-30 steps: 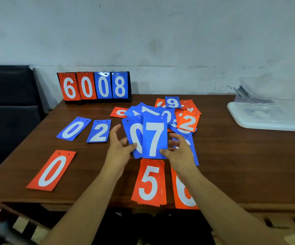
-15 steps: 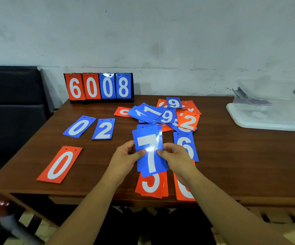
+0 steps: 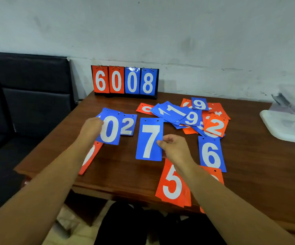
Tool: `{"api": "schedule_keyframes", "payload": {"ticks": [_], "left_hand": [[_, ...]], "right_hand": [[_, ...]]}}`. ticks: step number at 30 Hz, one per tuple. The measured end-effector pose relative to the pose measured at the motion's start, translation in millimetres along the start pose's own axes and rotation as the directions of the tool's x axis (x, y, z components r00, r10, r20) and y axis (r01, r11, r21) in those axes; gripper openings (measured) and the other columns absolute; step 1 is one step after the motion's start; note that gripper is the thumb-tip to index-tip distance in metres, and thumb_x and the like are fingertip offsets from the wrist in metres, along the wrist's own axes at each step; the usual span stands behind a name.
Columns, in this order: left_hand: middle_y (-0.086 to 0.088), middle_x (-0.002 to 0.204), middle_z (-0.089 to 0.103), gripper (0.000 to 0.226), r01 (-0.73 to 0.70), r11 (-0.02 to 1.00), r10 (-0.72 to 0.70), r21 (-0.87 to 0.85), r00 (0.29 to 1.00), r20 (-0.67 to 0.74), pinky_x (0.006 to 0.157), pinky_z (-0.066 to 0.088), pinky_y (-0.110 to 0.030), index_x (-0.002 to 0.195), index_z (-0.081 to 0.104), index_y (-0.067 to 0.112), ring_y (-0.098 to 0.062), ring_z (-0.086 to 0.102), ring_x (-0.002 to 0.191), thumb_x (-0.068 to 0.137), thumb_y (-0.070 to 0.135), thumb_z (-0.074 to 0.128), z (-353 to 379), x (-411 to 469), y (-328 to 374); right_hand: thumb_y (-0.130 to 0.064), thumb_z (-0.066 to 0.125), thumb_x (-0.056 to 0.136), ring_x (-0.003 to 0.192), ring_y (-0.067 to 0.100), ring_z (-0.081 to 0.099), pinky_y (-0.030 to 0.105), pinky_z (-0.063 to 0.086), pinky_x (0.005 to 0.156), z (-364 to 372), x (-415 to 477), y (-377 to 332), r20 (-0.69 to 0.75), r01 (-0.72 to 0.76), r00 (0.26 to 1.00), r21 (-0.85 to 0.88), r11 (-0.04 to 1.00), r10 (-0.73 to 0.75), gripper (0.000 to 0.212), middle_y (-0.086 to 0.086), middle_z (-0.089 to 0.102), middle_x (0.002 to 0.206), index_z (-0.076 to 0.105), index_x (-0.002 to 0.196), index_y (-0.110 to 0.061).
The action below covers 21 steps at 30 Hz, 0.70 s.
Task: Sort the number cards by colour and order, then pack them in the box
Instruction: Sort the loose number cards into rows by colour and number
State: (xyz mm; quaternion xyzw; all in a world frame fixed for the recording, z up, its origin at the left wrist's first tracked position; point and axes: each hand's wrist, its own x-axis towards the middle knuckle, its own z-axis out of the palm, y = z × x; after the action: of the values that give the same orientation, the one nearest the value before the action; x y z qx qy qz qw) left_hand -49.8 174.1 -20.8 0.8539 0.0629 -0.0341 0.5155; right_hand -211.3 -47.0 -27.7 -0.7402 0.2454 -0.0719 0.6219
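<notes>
My left hand point(image 3: 91, 128) grips a blue 0 card point(image 3: 111, 129) by its left edge, over the blue 2 card point(image 3: 128, 125) that lies on the table. Pinched in my right hand point(image 3: 174, 147) is a blue 7 card point(image 3: 150, 139), held by its right edge. A blue 6 card point(image 3: 211, 153) lies to the right, with an orange 5 card point(image 3: 172, 184) at the near edge. An orange 0 card point(image 3: 90, 157) shows under my left forearm. A mixed heap of blue and orange cards point(image 3: 192, 115) fills the far middle.
A flip scoreboard point(image 3: 124, 82) reading 6008 stands at the back of the wooden table point(image 3: 260, 167). A clear plastic box with white lid point(image 3: 284, 124) sits at the right edge. A black seat point(image 3: 28, 96) stands to the left.
My hands have parted: the left carried the blue 0 card left over the 2 card, while the right kept the blue 7 card. The camera view shifted left.
</notes>
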Motion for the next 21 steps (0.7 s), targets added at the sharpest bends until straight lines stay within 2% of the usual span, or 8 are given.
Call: {"api": "schedule_keyframes", "payload": {"ticks": [1, 2, 5, 8, 11, 15, 18, 21], "left_hand": [[-0.023, 0.104, 0.061, 0.018, -0.022, 0.999, 0.022, 0.048, 1.000, -0.008, 0.081, 0.044, -0.036, 0.097, 0.066, -0.002, -0.034, 0.058, 0.099, 0.095, 0.004, 0.049, -6.9, 15.1, -4.6], [-0.019, 0.099, 0.062, 0.018, -0.046, 0.994, 0.048, 0.102, 0.999, -0.019, 0.077, 0.043, -0.033, 0.096, 0.067, -0.001, -0.032, 0.059, 0.095, 0.093, 0.003, 0.050, -13.1, 27.0, -7.4], [-0.016, 0.120, 0.065, 0.031, -0.133, 0.965, 0.153, 0.226, 0.986, -0.071, 0.089, 0.044, -0.033, 0.122, 0.063, -0.001, -0.031, 0.060, 0.110, 0.092, 0.009, 0.060, -24.1, 56.6, -15.9], [-0.015, 0.121, 0.065, 0.033, -0.153, 0.947, 0.190, 0.282, 0.976, -0.108, 0.092, 0.043, -0.032, 0.121, 0.062, 0.004, -0.030, 0.060, 0.112, 0.090, 0.014, 0.066, -26.8, 86.7, -23.6], [-0.015, 0.122, 0.063, 0.035, -0.114, 0.917, 0.164, 0.382, 0.982, -0.099, 0.092, 0.042, -0.035, 0.121, 0.059, 0.007, -0.031, 0.057, 0.114, 0.090, 0.022, 0.067, -21.3, 115.1, -34.7], [-0.017, 0.138, 0.046, 0.042, -0.058, 0.788, 0.184, 0.613, 0.972, -0.144, 0.104, 0.036, -0.046, 0.126, 0.057, 0.013, -0.036, 0.038, 0.130, 0.092, 0.037, 0.061, -10.8, 117.3, -34.4], [-0.016, 0.130, 0.048, 0.029, -0.264, 0.799, 0.366, 0.540, 0.926, -0.088, 0.102, 0.035, -0.040, 0.119, 0.061, 0.010, -0.034, 0.041, 0.123, 0.094, 0.025, 0.056, 5.6, 91.9, -25.4], [-0.005, 0.115, 0.054, 0.015, -0.454, 0.811, 0.472, 0.369, 0.880, 0.044, 0.089, 0.037, -0.025, 0.105, 0.064, 0.012, -0.020, 0.052, 0.106, 0.093, 0.018, 0.057, 33.6, 46.8, -8.3]], "right_hand": [[-0.020, 0.068, 0.090, 0.088, 0.013, 0.065, 0.043, 0.060, 0.078, 8.5, 5.4, -3.8, 0.018, 0.002, 1.000, -0.008, 1.000, -0.001, 0.008, -0.002, 0.066, 0.096, 0.060, 0.089, -0.022], [-0.021, 0.068, 0.090, 0.087, 0.012, 0.063, 0.043, 0.060, 0.079, 16.5, 11.4, -6.5, 0.029, 0.005, 1.000, -0.027, 1.000, -0.005, 0.008, -0.005, 0.064, 0.094, 0.060, 0.090, -0.023], [-0.022, 0.069, 0.089, 0.091, 0.010, 0.061, 0.041, 0.058, 0.083, 35.9, 27.2, -12.1, 0.044, 0.029, 0.999, -0.067, 0.997, -0.026, 0.009, -0.008, 0.062, 0.094, 0.061, 0.094, -0.024], [-0.023, 0.069, 0.089, 0.100, 0.013, 0.063, 0.040, 0.059, 0.083, 49.9, 40.6, -12.7, 0.065, 0.011, 0.998, -0.071, 0.997, -0.006, 0.012, -0.005, 0.065, 0.103, 0.060, 0.098, -0.023], [-0.024, 0.068, 0.090, 0.096, 0.012, 0.063, 0.032, 0.059, 0.072, 58.2, 51.7, -10.0, 0.086, -0.009, 0.996, -0.084, 0.996, 0.017, 0.012, -0.008, 0.063, 0.099, 0.062, 0.099, -0.022], [-0.026, 0.069, 0.089, 0.093, 0.010, 0.065, 0.023, 0.056, 0.062, 59.7, 58.7, -5.1, 0.081, -0.015, 0.996, -0.131, 0.991, 0.025, 0.017, -0.007, 0.065, 0.101, 0.063, 0.105, -0.021], [-0.028, 0.069, 0.089, 0.091, 0.009, 0.065, 0.019, 0.053, 0.056, 53.9, 55.9, -4.6, 0.073, -0.013, 0.997, -0.151, 0.988, 0.024, 0.018, -0.008, 0.065, 0.102, 0.062, 0.105, -0.023], [-0.028, 0.069, 0.089, 0.094, 0.010, 0.066, 0.020, 0.054, 0.059, 38.5, 50.6, -4.0, 0.038, 0.000, 0.999, -0.171, 0.985, 0.007, 0.023, -0.005, 0.065, 0.106, 0.062, 0.110, -0.021]]}}
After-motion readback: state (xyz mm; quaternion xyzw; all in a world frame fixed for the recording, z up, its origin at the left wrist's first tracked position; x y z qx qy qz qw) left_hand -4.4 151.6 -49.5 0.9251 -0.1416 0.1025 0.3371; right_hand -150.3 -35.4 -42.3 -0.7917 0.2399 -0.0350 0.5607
